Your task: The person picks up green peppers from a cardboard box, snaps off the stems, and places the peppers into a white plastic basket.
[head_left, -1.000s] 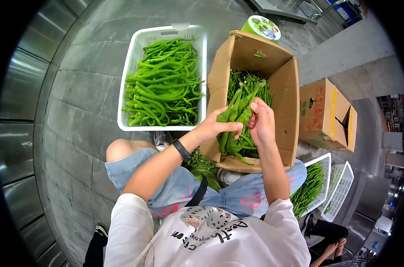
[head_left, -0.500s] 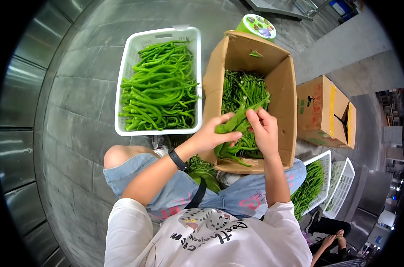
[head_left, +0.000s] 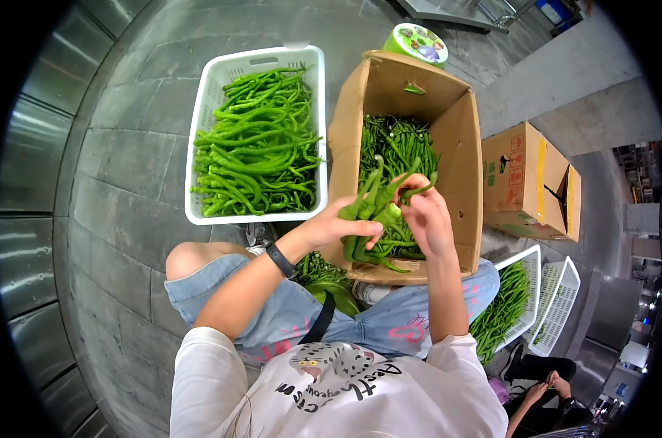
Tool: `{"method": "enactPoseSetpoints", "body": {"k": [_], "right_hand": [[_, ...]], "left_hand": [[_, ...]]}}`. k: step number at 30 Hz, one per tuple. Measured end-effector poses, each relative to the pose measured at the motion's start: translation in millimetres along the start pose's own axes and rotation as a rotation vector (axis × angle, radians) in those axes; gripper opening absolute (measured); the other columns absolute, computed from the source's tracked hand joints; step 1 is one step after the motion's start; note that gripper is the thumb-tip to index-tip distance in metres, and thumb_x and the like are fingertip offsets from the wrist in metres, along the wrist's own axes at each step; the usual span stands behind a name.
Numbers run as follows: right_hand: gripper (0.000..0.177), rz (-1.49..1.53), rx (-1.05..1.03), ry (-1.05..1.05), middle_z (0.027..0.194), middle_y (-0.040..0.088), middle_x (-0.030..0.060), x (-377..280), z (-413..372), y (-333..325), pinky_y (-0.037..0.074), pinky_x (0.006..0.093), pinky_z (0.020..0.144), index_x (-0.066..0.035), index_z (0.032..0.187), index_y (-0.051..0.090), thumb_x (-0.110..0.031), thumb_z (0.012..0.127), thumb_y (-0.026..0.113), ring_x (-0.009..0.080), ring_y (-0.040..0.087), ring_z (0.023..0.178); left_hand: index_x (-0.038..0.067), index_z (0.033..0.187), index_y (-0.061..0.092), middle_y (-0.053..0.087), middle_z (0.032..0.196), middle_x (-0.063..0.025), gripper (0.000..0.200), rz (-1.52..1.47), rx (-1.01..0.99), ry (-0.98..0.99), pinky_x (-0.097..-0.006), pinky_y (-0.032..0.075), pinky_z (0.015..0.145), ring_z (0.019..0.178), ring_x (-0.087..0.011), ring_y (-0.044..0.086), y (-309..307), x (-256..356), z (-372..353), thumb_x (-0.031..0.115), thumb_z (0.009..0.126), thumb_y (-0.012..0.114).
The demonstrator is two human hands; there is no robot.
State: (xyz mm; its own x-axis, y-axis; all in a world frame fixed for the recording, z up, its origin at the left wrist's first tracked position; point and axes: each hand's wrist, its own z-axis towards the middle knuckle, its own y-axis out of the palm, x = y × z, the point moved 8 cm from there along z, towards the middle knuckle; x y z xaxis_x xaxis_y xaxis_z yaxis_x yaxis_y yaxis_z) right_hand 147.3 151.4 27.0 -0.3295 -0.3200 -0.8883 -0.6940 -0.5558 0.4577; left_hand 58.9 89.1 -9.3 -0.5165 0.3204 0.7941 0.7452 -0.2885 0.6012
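My left hand (head_left: 336, 225) is closed around a small bunch of long green chili peppers (head_left: 372, 198), its thumb lying across them. The stem ends point up and away from me. At the right side of the bunch, my right hand (head_left: 428, 217) has curled fingers pinching at a pepper's stem end; its fingertips are partly hidden. Both hands are above the near part of an open cardboard box (head_left: 458, 160), which holds many more green chili peppers (head_left: 398, 146).
Left of the box stands a white plastic crate (head_left: 194, 175) heaped with green chilies. A green bowl (head_left: 318, 288) with bits sits between my legs. To the right are a closed carton (head_left: 517, 179) and white baskets (head_left: 557, 299). Another person's hands (head_left: 548, 387) show at lower right.
My right hand has curled in at the stem ends, where its fingers were straighter before. The bunch in my left hand has fanned out, with stems now standing apart.
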Motion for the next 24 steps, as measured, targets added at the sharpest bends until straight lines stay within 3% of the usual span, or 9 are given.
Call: {"method": "enactPoseSetpoints", "body": {"k": [4, 9, 11, 12, 15, 16, 20, 23, 24], "right_hand": [[0.017, -0.626, 0.063, -0.143, 0.081, 0.057, -0.0002, -20.8, -1.3, 9.9, 0.039, 0.0182, 0.060, 0.000, 0.094, 0.061, -0.015, 0.091, 0.053, 0.0039, 0.048, 0.066], [0.029, -0.167, 0.267, 0.104, 0.067, 0.054, -0.0019, 5.1, -1.7, -11.4, 0.031, 0.0187, 0.051, -0.003, 0.077, 0.060, -0.023, 0.093, 0.046, 0.0040, 0.041, 0.056], [0.030, 0.469, -0.118, 0.143, 0.063, 0.051, -0.0019, 16.9, 7.3, 0.0, 0.033, 0.0198, 0.055, -0.003, 0.080, 0.059, -0.025, 0.093, 0.044, 0.0060, 0.044, 0.058], [0.026, 0.468, -0.186, 0.175, 0.069, 0.051, 0.0001, 13.9, 7.8, 6.7, 0.037, 0.0208, 0.064, -0.003, 0.083, 0.058, -0.025, 0.091, 0.047, 0.0091, 0.048, 0.067], [0.027, 0.065, 0.101, 0.077, 0.080, 0.052, 0.0027, 1.3, 2.2, 3.3, 0.040, 0.0224, 0.071, -0.002, 0.082, 0.057, -0.027, 0.088, 0.050, 0.0114, 0.049, 0.076], [0.033, 0.001, -0.007, 0.112, 0.087, 0.050, 0.0054, -1.5, 3.7, 3.9, 0.037, 0.0253, 0.085, 0.001, 0.086, 0.057, -0.032, 0.080, 0.060, 0.0143, 0.048, 0.088], [0.018, -0.604, -0.143, -0.093, 0.081, 0.051, 0.0029, -29.2, 6.0, 21.5, 0.038, 0.0238, 0.070, 0.000, 0.093, 0.063, -0.008, 0.077, 0.067, 0.0115, 0.048, 0.078], [0.012, -0.733, -0.034, -0.221, 0.078, 0.051, 0.0027, -46.6, 7.0, 22.6, 0.038, 0.0233, 0.065, 0.001, 0.086, 0.065, -0.009, 0.079, 0.066, 0.0111, 0.048, 0.073], [0.011, -0.705, 0.019, -0.305, 0.077, 0.052, 0.0028, -52.5, 9.3, 18.1, 0.036, 0.0226, 0.060, 0.002, 0.081, 0.064, -0.009, 0.082, 0.064, 0.0102, 0.046, 0.066]], "left_hand": [[0.003, 0.113, 0.047, 0.055, 0.079, -0.0038, 0.032, 0.044, -0.001, -0.016, -0.0267, 0.046, 0.062, 0.067, -0.0132, 0.056, 15.2, 10.4, 0.0, 0.016, 0.087, 0.061], [0.002, 0.125, 0.043, 0.055, 0.081, -0.0045, 0.043, -0.001, -0.077, 0.033, -0.0259, 0.045, 0.064, 0.068, -0.0130, 0.054, 24.9, 9.2, 0.6, 0.013, 0.087, 0.060], [0.005, 0.136, 0.036, 0.054, 0.087, -0.0027, 0.054, 0.020, -0.149, -0.016, -0.0249, 0.046, 0.065, 0.074, -0.0105, 0.053, 25.2, 4.5, -4.1, 0.009, 0.087, 0.060], [0.004, 0.131, 0.039, 0.054, 0.085, -0.0031, 0.049, 0.004, -0.121, -0.003, -0.0255, 0.045, 0.065, 0.072, -0.0112, 0.053, 23.4, 4.9, -4.1, 0.011, 0.087, 0.060], [0.003, 0.120, 0.047, 0.055, 0.080, -0.0032, 0.038, 0.022, -0.050, 0.019, -0.0269, 0.044, 0.066, 0.069, -0.0126, 0.054, 13.5, 6.6, -3.5, 0.015, 0.087, 0.061], [0.003, 0.118, 0.048, 0.056, 0.081, -0.0032, 0.037, 0.028, -0.041, 0.011, -0.0266, 0.044, 0.067, 0.070, -0.0124, 0.054, 11.6, 6.7, -3.3, 0.017, 0.086, 0.062], [0.003, 0.110, 0.052, 0.059, 0.087, -0.0035, 0.033, 0.097, -0.053, -0.068, -0.0264, 0.045, 0.072, 0.075, -0.0122, 0.057, 13.0, 4.3, -2.1, 0.020, 0.084, 0.065], [0.003, 0.107, 0.054, 0.060, 0.090, -0.0039, 0.033, 0.130, -0.012, -0.012, -0.0266, 0.045, 0.078, 0.083, -0.0119, 0.057, 14.6, 4.8, 0.4, 0.020, 0.082, 0.068], [0.004, 0.116, 0.050, 0.060, 0.095, -0.0032, 0.042, 0.175, -0.007, 0.054, -0.0276, 0.045, 0.083, 0.089, -0.0119, 0.056, 14.4, 11.4, 2.8, 0.017, 0.081, 0.070]]}}
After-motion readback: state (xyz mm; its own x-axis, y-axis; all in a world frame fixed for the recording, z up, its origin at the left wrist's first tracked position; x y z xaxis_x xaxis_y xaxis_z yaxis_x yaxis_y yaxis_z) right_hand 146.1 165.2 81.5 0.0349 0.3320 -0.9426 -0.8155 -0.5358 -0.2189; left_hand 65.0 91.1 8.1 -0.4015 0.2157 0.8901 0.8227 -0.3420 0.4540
